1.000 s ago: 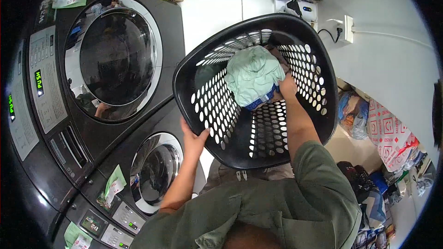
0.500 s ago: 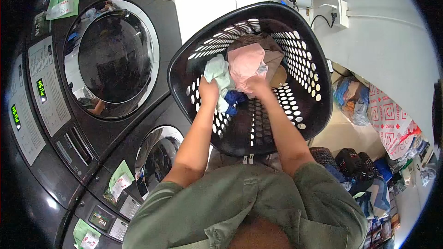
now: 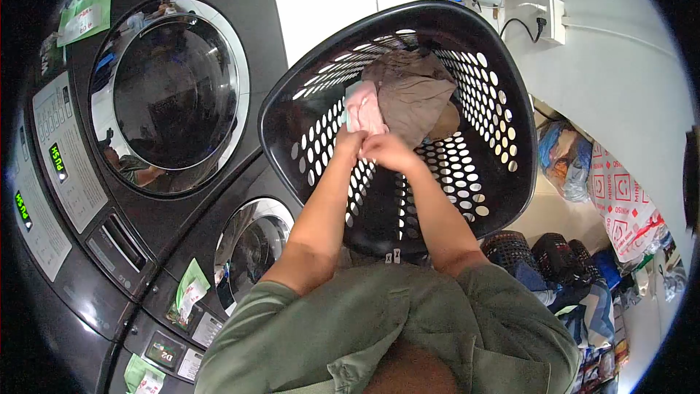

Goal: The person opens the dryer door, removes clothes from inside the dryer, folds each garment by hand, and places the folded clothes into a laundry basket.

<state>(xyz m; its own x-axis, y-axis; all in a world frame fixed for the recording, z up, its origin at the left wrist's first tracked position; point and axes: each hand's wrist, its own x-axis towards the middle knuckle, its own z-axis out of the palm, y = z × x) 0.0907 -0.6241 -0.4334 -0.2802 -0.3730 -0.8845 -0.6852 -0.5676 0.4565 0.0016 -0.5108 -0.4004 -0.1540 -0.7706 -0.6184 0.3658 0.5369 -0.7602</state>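
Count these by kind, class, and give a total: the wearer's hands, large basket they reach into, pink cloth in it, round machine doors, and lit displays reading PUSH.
Hands (left hand, right hand): 2
Large basket: 1
Pink cloth: 1
Round machine doors: 2
Lit PUSH displays: 2
Total: 8

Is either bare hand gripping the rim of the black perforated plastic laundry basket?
No, the left hand and right hand are close together over the interior of the black basket, at the crumpled pink cloth.
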